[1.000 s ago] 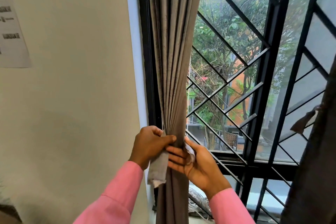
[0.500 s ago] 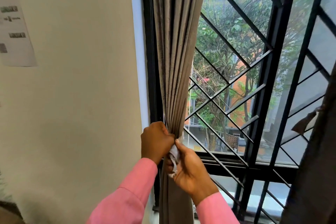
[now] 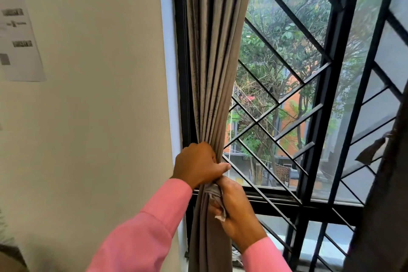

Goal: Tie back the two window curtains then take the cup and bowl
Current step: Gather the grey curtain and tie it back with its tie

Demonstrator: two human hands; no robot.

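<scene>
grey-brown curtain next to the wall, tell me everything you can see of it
The grey-brown pleated fabric curtain hangs at the window's edge nearest the wall, beside the black window frame. It looks like slightly shiny woven cloth with fine creases. It is gathered into a narrow bunch and falls straight below. The left hand grips the bunch; the right hand holds a pale fabric tie strip against it.

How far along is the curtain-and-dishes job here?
Nothing looks finished. In hand: the left hand grips the gathered grey curtain while the right hand holds the pale tie-back at it. Left: the dark curtain at the right edge looks untied; cup and bowl are out of view.
</scene>
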